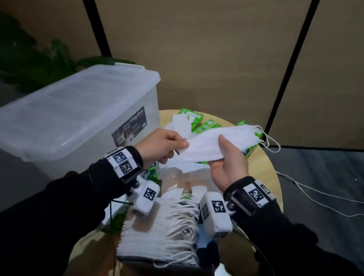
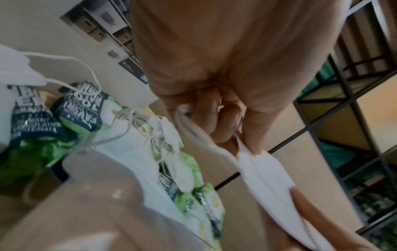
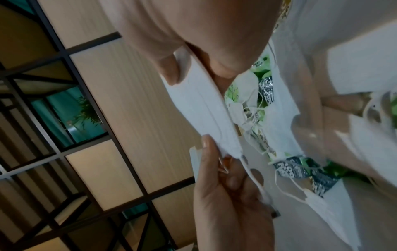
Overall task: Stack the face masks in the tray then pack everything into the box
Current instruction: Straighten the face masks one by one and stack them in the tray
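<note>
I hold one white face mask [image 1: 232, 138] in both hands above the round table. My left hand [image 1: 178, 151] pinches its left end, and my right hand [image 1: 219, 151] grips it near the middle, thumb on top. In the left wrist view my left hand [image 2: 234, 135] pinches the mask [image 2: 264, 173] by its corner and ear loop. Seen from the right wrist, my right hand [image 3: 197, 68] clamps the mask [image 3: 204, 105]. Below my wrists a stack of masks [image 1: 158, 231] lies in a dark tray [image 1: 163, 271]. The clear lidded box [image 1: 67, 115] stands at the left, its lid on.
Green packets [image 1: 200, 121] and loose white masks [image 1: 180, 124] lie at the far side of the wooden table [image 1: 267, 168]. A white cable [image 1: 326, 196] runs over the floor at the right. A plant [image 1: 18, 51] stands behind the box.
</note>
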Tool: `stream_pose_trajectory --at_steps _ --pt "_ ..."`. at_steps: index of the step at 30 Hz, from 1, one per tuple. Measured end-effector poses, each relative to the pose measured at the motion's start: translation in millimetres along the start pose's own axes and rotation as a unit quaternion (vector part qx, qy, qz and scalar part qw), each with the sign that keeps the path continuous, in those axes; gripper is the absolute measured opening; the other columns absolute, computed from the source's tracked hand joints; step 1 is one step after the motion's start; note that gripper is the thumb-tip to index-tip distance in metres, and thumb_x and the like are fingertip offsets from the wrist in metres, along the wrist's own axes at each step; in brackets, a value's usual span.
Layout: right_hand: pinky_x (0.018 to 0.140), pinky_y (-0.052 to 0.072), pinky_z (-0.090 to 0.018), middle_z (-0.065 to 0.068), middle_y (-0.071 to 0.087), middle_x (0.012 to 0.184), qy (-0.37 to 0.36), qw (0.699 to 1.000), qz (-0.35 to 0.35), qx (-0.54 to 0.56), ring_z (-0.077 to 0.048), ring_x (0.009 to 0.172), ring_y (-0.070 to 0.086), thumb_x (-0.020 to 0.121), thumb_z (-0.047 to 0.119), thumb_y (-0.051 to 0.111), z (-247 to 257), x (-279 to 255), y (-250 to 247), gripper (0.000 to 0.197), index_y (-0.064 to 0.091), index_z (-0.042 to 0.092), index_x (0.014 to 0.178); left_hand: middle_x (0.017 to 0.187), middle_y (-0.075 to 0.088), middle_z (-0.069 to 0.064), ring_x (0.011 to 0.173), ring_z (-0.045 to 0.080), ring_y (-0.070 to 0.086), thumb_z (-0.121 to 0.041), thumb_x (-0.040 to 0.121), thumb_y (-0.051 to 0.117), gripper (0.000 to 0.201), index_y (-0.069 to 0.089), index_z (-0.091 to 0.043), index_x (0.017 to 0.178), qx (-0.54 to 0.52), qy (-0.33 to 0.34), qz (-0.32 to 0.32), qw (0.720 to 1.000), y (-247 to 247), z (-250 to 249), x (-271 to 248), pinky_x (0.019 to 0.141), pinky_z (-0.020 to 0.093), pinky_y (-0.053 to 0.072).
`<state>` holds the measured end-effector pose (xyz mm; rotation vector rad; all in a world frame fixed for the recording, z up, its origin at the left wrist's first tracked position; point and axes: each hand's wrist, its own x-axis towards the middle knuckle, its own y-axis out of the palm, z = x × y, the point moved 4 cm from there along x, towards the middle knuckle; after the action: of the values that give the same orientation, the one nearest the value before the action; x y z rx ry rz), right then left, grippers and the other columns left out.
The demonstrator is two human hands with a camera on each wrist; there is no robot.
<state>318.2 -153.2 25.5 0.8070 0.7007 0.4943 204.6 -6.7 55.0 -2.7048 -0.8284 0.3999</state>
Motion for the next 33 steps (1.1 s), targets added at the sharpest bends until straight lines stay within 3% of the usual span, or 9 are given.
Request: stream_pose_trajectory --at_steps 3,5,9,12,16,22,27,31,33 --pt "0.075 0.061 -0.045 -0.022 0.072 0.12 -0.03 0.997 -0.077 0.009 -0.033 0.096 0.073 0.098 0.001 0.064 13 6 -26 0.015 0.066 0.001 0.112 0.076 0.07 0.0 0.064 0.014 0.058 -0.038 0.088 0.079 0.025 0.075 -0.016 0.079 0.161 0.016 -0.036 0.986 -4 9 25 0.058 0.03 0.051" --pt "0.079 0.06 -0.047 -0.022 0.071 0.12 -0.036 0.994 -0.103 0.005 -0.035 0.1 0.072 0.097 0.0 0.065 19 10 -38 0.017 0.065 0.001 0.114 0.089 0.073 -0.006 0.081 0.013 0.066 -0.043 0.089 0.077 0.019 0.077 -0.024 0.086 0.291 0.027 -0.01 0.956 4 13 36 0.074 0.03 0.052" --pt "0.078 0.063 -0.042 -0.016 0.074 0.113 -0.046 0.992 -0.112 -0.017 -0.028 0.093 0.075 0.095 0.002 0.07 30 20 -38 0.026 0.065 0.002 0.12 0.113 0.069 -0.01 0.102 0.014 0.066 -0.039 0.087 0.08 0.032 0.074 -0.026 0.115 0.424 0.031 0.106 0.899 24 16 49 0.071 0.021 0.048" --pt "0.057 0.06 -0.027 -0.012 0.075 0.11 -0.051 0.992 -0.113 -0.034 -0.019 0.079 0.076 0.093 0.006 0.073 37 30 -34 0.033 0.064 0.002 0.125 0.102 0.065 -0.013 0.095 0.016 0.063 -0.041 0.081 0.085 0.036 0.064 -0.029 0.108 0.497 0.033 0.161 0.852 37 17 51 0.076 0.028 0.045" --pt "0.062 0.06 -0.035 -0.009 0.074 0.103 -0.042 0.992 -0.116 -0.032 -0.022 0.082 0.073 0.096 0.006 0.068 40 42 -29 0.013 0.066 0.01 0.108 0.089 0.056 -0.012 0.087 0.018 0.055 -0.04 0.078 0.087 0.05 0.052 -0.025 0.11 0.565 -0.011 0.169 0.807 43 24 55 0.066 0.03 0.041" --pt "0.084 0.06 -0.043 -0.005 0.072 0.097 -0.062 0.986 -0.147 -0.056 -0.022 0.082 0.071 0.099 0.015 0.063 50 52 -35 0.013 0.062 0.018 0.087 0.077 0.065 0.001 0.073 0.022 0.057 -0.046 0.08 0.083 0.037 0.072 -0.011 0.086 0.552 -0.078 0.1 0.824 -5 9 60 0.066 0.031 0.042" --pt "0.092 0.059 -0.05 -0.007 0.074 0.101 -0.079 0.981 -0.144 -0.099 -0.029 0.094 0.073 0.096 0.015 0.069 49 55 -41 0.011 0.064 0.017 0.086 0.08 0.072 0.0 0.07 0.017 0.066 -0.029 0.09 0.076 0.011 0.075 -0.019 0.092 0.386 -0.092 -0.074 0.915 -69 -28 42 0.056 0.027 0.048" --pt "0.086 0.06 -0.043 -0.007 0.075 0.093 -0.07 0.984 -0.105 -0.124 -0.026 0.084 0.074 0.093 0.01 0.071 42 56 -36 0.01 0.065 0.015 0.087 0.095 0.079 0.008 0.092 0.036 0.074 -0.018 0.087 0.079 0.011 0.079 -0.015 0.098 0.237 -0.008 -0.157 0.959 -95 -59 30 0.084 0.049 0.061" --pt "0.076 0.06 -0.037 -0.006 0.074 0.095 -0.048 0.988 -0.073 -0.125 -0.02 0.079 0.072 0.096 0.008 0.069 37 57 -31 0.004 0.066 0.011 0.097 0.1 0.08 0.006 0.091 0.03 0.075 -0.007 0.087 0.077 0.015 0.078 -0.015 0.1 0.146 0.024 -0.141 0.979 -88 -73 24 0.085 0.045 0.058"
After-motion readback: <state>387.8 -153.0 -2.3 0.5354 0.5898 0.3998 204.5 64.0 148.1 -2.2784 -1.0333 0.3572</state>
